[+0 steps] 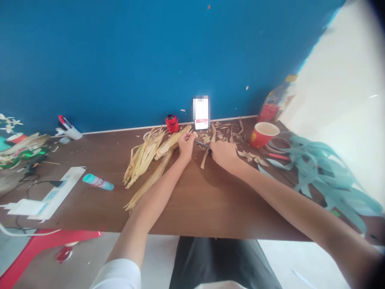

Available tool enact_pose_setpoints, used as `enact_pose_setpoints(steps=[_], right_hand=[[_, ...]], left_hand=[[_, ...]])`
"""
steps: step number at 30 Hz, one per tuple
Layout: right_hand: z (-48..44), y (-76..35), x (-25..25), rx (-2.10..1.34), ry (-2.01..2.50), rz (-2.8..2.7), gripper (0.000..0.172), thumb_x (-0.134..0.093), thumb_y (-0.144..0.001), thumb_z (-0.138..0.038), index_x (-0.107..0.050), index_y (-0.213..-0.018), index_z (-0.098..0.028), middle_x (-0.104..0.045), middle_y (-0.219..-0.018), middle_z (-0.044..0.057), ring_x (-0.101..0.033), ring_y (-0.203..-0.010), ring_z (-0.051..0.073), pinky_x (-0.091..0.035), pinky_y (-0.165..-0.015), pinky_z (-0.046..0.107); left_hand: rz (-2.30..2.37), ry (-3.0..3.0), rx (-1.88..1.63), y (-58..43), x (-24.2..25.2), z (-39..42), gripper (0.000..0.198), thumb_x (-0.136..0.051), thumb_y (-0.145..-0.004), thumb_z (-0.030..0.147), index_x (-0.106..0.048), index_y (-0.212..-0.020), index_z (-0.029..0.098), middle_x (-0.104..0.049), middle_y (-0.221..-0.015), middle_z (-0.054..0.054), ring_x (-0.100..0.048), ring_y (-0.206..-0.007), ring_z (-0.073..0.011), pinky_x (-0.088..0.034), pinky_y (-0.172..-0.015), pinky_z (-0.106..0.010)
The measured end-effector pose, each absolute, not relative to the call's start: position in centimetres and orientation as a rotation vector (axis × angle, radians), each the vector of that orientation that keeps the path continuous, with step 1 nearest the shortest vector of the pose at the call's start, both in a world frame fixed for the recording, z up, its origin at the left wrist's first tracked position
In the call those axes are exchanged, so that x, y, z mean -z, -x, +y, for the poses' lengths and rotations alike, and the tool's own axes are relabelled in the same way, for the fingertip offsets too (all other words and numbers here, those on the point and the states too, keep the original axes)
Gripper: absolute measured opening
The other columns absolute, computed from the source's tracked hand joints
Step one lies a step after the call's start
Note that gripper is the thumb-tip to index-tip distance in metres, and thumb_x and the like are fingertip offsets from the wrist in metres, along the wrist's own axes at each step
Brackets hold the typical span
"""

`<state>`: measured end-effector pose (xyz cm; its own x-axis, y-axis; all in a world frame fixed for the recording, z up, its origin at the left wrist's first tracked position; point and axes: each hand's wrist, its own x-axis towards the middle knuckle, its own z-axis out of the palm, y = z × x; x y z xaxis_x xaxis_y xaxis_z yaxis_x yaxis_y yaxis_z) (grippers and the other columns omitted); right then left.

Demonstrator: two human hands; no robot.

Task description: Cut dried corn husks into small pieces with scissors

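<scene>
My right hand point(224, 153) is closed round dark-handled scissors point(202, 143), whose blades point left toward my other hand. Thumb and fingers of my left hand point(187, 145) are pinched together on a small pale piece of corn husk point(195, 135). Bundles of dried corn husks point(144, 156) lie to the left of that hand, and one long husk strip point(152, 180) runs toward the table's front edge. Under and beside my right hand is a narrow husk strip point(205, 159). Cut husk scraps point(224, 130) are scattered behind it, with petal-shaped pieces point(252, 156) at its right.
A lit phone point(201, 114) leans against the blue wall near a red roll point(172, 123). Rightward stand a paper cup point(263, 134), a bottle point(275, 100) and tangled teal ribbon point(321, 168). A glue stick point(98, 182) and power strip point(60, 194) lie left.
</scene>
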<state>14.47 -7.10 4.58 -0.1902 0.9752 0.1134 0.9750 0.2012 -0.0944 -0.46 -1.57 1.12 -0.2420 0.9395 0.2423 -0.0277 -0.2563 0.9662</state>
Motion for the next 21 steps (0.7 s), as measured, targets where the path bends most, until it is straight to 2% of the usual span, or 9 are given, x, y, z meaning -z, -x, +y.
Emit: enact_pose_setpoints(steps=[3,5,8,10,14,21], right_hand=[[-7.2,-14.4,-4.5,-0.043,1.782,-2.309,0.019,-0.058,-0.081,-0.013,-0.072,-0.093,-0.014,-0.067,-0.099,0.023,-0.061,-0.103,0.038,-0.050,-0.081,0.047],[-6.8,-14.6,-4.3,-0.083,1.661,-2.262,0.017,-0.058,-0.080,-0.013,-0.072,-0.090,-0.014,-0.066,-0.105,0.023,-0.056,-0.111,0.038,-0.050,-0.084,0.044],[-5.6,-14.9,-3.9,-0.318,1.490,-2.005,0.022,-0.049,-0.087,-0.021,-0.071,-0.090,-0.018,-0.069,-0.090,0.011,-0.063,-0.087,0.026,-0.049,-0.081,0.039],[-5.0,-15.0,-3.4,-0.524,1.336,-1.846,0.024,-0.050,-0.089,-0.031,-0.069,-0.094,-0.020,-0.071,-0.088,0.006,-0.063,-0.078,0.022,-0.049,-0.075,0.035],[-4.6,-14.9,-2.5,-0.730,1.164,-1.715,0.025,-0.051,-0.085,-0.038,-0.068,-0.087,-0.018,-0.069,-0.080,0.004,-0.062,-0.070,0.019,-0.048,-0.068,0.031],[-4.2,-14.9,-1.3,-0.741,1.156,-1.700,0.024,-0.051,-0.085,-0.038,-0.064,-0.078,-0.019,-0.065,-0.068,0.001,-0.058,-0.063,0.016,-0.044,-0.064,0.029]], left_hand=[[1.161,-1.298,-1.563,0.3,-1.0,-1.7,0.025,-0.071,-0.075,0.040,-0.061,-0.071,0.018,-0.053,-0.058,0.003,-0.047,-0.054,-0.0095,-0.037,-0.055,-0.024],[1.130,-1.366,-1.550,0.3,-1.0,-1.8,0.024,-0.072,-0.075,0.040,-0.063,-0.072,0.017,-0.053,-0.058,0.003,-0.045,-0.054,-0.0086,-0.036,-0.054,-0.024],[1.101,-1.409,-1.526,0.4,-1.0,-1.8,0.021,-0.072,-0.075,0.037,-0.065,-0.072,0.017,-0.052,-0.058,0.004,-0.043,-0.053,-0.0079,-0.035,-0.053,-0.023],[1.092,-1.424,-1.487,0.4,-1.0,-1.8,0.019,-0.072,-0.075,0.035,-0.066,-0.072,0.017,-0.051,-0.057,0.004,-0.042,-0.052,-0.0080,-0.034,-0.052,-0.023],[1.049,-1.508,-1.406,0.4,-1.1,-1.8,0.017,-0.071,-0.075,0.033,-0.067,-0.071,0.017,-0.056,-0.059,0.002,-0.043,-0.053,-0.0086,-0.033,-0.052,-0.023],[0.994,-1.556,-1.356,0.3,-1.0,-1.6,0.019,-0.072,-0.075,0.034,-0.068,-0.074,0.016,-0.060,-0.062,0.000,-0.043,-0.053,-0.0084,-0.032,-0.052,-0.022]])
